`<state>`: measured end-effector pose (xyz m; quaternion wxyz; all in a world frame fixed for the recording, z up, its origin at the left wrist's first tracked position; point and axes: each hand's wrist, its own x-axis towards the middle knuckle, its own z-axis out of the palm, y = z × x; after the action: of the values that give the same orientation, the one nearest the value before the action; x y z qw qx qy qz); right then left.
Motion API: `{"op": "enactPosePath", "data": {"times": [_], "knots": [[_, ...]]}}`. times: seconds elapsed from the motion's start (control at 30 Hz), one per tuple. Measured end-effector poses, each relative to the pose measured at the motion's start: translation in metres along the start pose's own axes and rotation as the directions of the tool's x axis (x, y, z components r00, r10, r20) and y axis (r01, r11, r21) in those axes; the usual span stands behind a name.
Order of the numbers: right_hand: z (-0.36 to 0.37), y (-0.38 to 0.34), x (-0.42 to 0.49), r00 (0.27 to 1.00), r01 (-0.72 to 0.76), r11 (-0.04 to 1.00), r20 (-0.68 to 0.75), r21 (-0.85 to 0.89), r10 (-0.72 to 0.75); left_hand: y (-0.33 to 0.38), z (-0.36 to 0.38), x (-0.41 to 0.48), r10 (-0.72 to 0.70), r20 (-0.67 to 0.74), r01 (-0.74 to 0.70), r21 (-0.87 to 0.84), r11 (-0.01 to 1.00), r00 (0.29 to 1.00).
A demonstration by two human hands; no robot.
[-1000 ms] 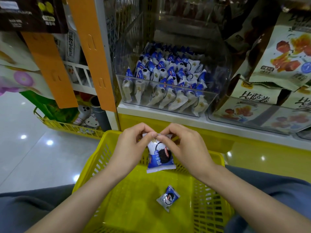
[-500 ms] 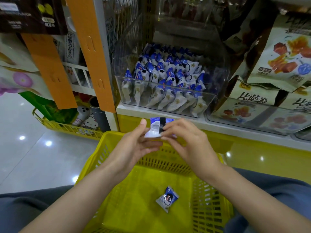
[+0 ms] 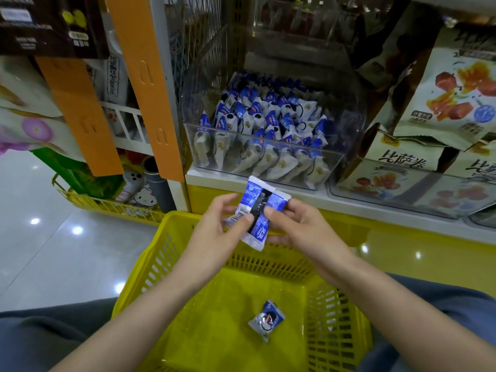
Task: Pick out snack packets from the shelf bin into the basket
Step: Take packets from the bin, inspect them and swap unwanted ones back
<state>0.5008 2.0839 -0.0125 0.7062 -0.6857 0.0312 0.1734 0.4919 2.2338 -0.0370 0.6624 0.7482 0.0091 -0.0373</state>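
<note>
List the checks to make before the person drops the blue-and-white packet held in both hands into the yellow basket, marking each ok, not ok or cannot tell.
1. Grip on blue-and-white foil snack packet: ok; left hand and right hand both pinch it.
2. Packet over yellow slatted plastic basket: cannot tell; it hangs by the far rim.
3. Room in basket: ok; one small loose packet lies on its floor.
4. Packet sealed: cannot tell; only its seamed back shows.
5. Clear plastic shelf bin stocked: ok; stacked packets fill it.
</note>
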Motion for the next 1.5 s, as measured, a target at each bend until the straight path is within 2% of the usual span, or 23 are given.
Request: {"op": "enactPosePath", "data": {"times": [0.03,0.1,0.17,0.33,0.47,0.63,0.83,0.9,0.97,1.03,1.13,1.3,1.37,1.5], "knots": [[0.001,0.0,-0.001,1.0,0.007,1.0,-0.018,0.029,-0.006,-0.002,0.0,-0.001,0.101,-0.043,-0.094,0.141,0.985,0.994],[0.001,0.001,0.0,0.999,0.008,0.998,-0.048,0.064,-0.005,-0.003,0.001,-0.005,0.286,-0.018,-0.265,0.325,0.908,0.958],[0.002,0.003,0.0,0.998,-0.003,0.998,-0.063,0.063,0.007,-0.003,0.0,-0.005,0.332,0.034,-0.319,0.377,0.87,0.943],[0.004,0.005,0.0,0.997,-0.01,0.999,-0.079,0.044,0.013,-0.002,-0.006,-0.004,0.339,0.117,-0.355,0.433,0.829,0.934],[0.007,0.008,0.002,0.988,-0.032,0.999,-0.15,-0.009,0.03,-0.001,-0.005,-0.008,0.295,0.158,-0.332,0.565,0.755,0.942],[0.011,0.017,0.003,0.985,-0.025,0.989,-0.172,-0.149,-0.001,-0.002,-0.006,-0.006,0.189,0.204,-0.276,0.784,0.556,0.961],[0.011,0.023,0.003,0.986,0.016,0.96,-0.157,-0.28,-0.062,-0.001,-0.007,-0.005,0.16,0.243,-0.285,0.894,0.346,0.957],[0.012,0.024,0.001,0.984,0.014,0.947,-0.164,-0.32,-0.07,0.0,-0.006,-0.005,0.147,0.231,-0.27,0.889,0.37,0.962],[0.014,0.026,-0.001,0.982,0.009,0.934,-0.175,-0.356,-0.076,0.0,-0.006,-0.006,0.12,0.197,-0.23,0.84,0.491,0.973],[0.014,0.027,-0.004,0.978,0.019,0.906,-0.18,-0.423,-0.105,0.002,-0.004,-0.011,0.133,0.181,-0.224,0.802,0.554,0.975],[0.011,0.026,-0.01,0.966,0.085,0.798,-0.146,-0.596,-0.212,0.004,-0.002,-0.019,0.221,0.176,-0.27,0.8,0.536,0.959],[0.013,0.026,-0.022,0.961,0.182,0.676,-0.015,-0.714,-0.275,-0.001,-0.003,-0.023,0.226,0.209,-0.282,0.889,0.361,0.951],[0.015,0.027,-0.027,0.956,0.231,0.623,0.055,-0.747,-0.289,-0.003,-0.005,-0.027,0.23,0.186,-0.262,0.893,0.367,0.955],[0.021,0.031,-0.034,0.924,0.324,0.475,0.165,-0.818,-0.344,-0.004,-0.011,-0.031,0.289,0.148,-0.275,0.838,0.471,0.946]]}}
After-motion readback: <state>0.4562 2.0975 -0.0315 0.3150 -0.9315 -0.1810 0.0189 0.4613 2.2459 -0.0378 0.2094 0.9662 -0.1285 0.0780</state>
